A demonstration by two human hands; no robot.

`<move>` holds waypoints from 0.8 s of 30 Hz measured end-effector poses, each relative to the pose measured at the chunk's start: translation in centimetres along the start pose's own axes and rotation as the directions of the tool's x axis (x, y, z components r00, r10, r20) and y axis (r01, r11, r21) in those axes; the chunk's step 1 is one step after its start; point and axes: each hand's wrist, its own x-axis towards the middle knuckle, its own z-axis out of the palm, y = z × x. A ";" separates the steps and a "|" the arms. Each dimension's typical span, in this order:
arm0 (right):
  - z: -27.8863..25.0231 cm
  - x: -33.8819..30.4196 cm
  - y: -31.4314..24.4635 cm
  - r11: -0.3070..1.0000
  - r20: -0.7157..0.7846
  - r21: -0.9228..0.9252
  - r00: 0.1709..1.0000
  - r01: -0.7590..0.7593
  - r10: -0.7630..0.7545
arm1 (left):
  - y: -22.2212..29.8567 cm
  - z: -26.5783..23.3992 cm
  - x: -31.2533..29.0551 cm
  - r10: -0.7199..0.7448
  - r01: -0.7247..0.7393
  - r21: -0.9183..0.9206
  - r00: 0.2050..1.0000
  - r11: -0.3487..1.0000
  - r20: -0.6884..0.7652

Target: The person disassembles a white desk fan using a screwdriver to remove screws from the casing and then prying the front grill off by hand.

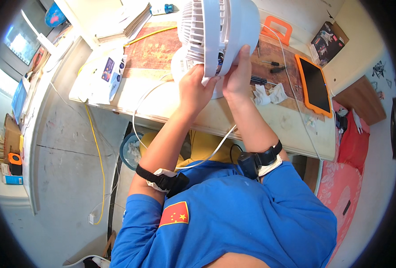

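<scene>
Over the far part of the desk I hold a white electric fan [240, 27] in both hands, tilted, with its slatted grille [192, 29] to the left. A narrow gap low in its housing shows dark parts inside. My left hand [195, 88] is closed on the lower left of the fan, thumb toward the middle. My right hand [238, 77] grips its lower right side, thumb up along the shell. The fan's white base [180, 64] shows partly behind my left hand. A white cord [137, 111] loops down toward my lap.
Screwdrivers [276, 69] and crumpled white tissue [269, 94] lie right of the fan. An orange-framed tablet [315, 85] stands farther right, an orange handle-shaped piece [278, 29] behind. Papers [122, 22] and a white packet [111, 78] sit left. A blue bin [129, 149] stands below the desk [149, 111].
</scene>
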 end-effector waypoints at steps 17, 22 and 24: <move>-1.4 -0.1 1.1 0.999 -0.016 -0.012 0.999 0.042 -0.043 | 1.7 -1.9 -3.0 0.176 -0.176 -0.007 0.982 0.984 0.071; -3.5 0.5 3.5 0.993 0.094 -0.005 0.989 0.114 -0.113 | 2.4 -0.7 -4.7 0.023 -0.019 -0.029 0.989 0.999 0.143; -3.9 0.3 3.7 0.984 0.194 -0.061 0.969 0.169 -0.154 | 2.0 -0.3 -5.3 -0.023 0.032 -0.059 0.990 0.998 0.142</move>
